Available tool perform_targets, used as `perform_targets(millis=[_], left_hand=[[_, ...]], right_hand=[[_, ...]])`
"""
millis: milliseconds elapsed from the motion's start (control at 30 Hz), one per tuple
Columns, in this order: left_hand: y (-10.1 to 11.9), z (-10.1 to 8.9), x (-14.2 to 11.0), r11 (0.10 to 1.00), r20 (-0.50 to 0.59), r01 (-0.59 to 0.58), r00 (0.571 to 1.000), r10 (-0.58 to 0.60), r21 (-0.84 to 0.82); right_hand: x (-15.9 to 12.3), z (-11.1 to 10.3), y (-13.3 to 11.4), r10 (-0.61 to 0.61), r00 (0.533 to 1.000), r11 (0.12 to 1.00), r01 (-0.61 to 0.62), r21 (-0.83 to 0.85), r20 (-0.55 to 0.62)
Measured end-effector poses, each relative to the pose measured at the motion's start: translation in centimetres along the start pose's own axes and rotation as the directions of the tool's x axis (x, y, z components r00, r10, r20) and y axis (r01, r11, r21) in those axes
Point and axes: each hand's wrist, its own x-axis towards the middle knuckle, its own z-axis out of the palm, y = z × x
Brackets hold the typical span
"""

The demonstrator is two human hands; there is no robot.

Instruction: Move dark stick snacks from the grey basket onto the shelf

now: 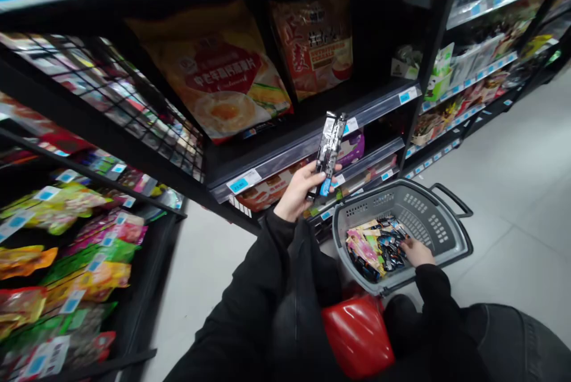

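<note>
Left fingers (317, 179) hold 2 packets (331, 143), right fingers (405, 244) inside 1 basket (448, 238).

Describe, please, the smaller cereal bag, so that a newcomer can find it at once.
Find the black shelf just beyond the left hand, which holds up thin sachets. On it, choose the right-hand bag. Unlike its wider yellow neighbour, it is reddish-brown and reads NUTRITIONAL CEREALS above a cup.

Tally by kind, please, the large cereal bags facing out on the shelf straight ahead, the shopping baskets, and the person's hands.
Cereal bags: 2 (yellow bag, brown bag)
Shopping basket: 1
Hands: 2 (left hand, right hand)
Total: 5
</note>
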Motion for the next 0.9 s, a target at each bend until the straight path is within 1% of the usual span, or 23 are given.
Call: perform_targets(millis=[167,267,333,400,467,533,633,700,800,900], left_hand=[[-5.8,2.1,-1.1,0.989,0.062,0.146,0.988,-0.145,-0.026],[-9.3,2.7,-1.4,0.978,0.105,0.208,0.973,-0.206,-0.002],[-11.7,2.8,-1.6,0.972,0.124,0.226,0.965,-0.232,0.062],[-14.2,2.8,-1.8,0.962,0.132,0.232,0.959,-0.25,0.144],[-16.5,2.9,-2.0,0.949,0.137,0.244,0.952,-0.273,0.198],[-18.4,3.1,-2.2,0.94,0.155,0.273,0.939,-0.306,0.203],[-20.4,3.8,-2.2,0.926,0.221,0.324,0.905,-0.363,0.192],[-21.1,4.3,-2.2,0.919,0.264,0.351,0.883,-0.389,0.18],[-21.8,4.7,-2.1,0.909,0.291,0.38,0.862,-0.415,0.17],[-22.1,4.8,-2.1,0.891,0.3,0.415,0.84,-0.452,0.182]], right_hand=[[-0.2,-0.3,-0.3,-0.012,0.999,0.981,0.018,0.193,-0.035],[-0.2,-0.4,-1.0,-0.046,0.999,0.919,0.053,0.39,-0.029],[-0.4,-0.4,-1.6,-0.088,0.996,0.836,0.08,0.542,-0.011],[-0.7,-0.5,-2.2,-0.14,0.99,0.728,0.108,0.677,-0.007],[-1.1,-0.8,-2.5,-0.187,0.982,0.615,0.135,0.777,-0.022],[-1.4,-1.1,-2.8,-0.227,0.973,0.509,0.158,0.846,-0.046],[-1.9,-1.5,-3.0,-0.266,0.961,0.377,0.18,0.909,-0.08],[-2.2,-1.7,-3.2,-0.292,0.952,0.313,0.189,0.931,-0.096],[-2.7,-2.0,-3.5,-0.334,0.936,0.247,0.199,0.948,-0.109],[-2.9,-2.0,-3.8,-0.343,0.93,0.203,0.209,0.957,-0.131]])
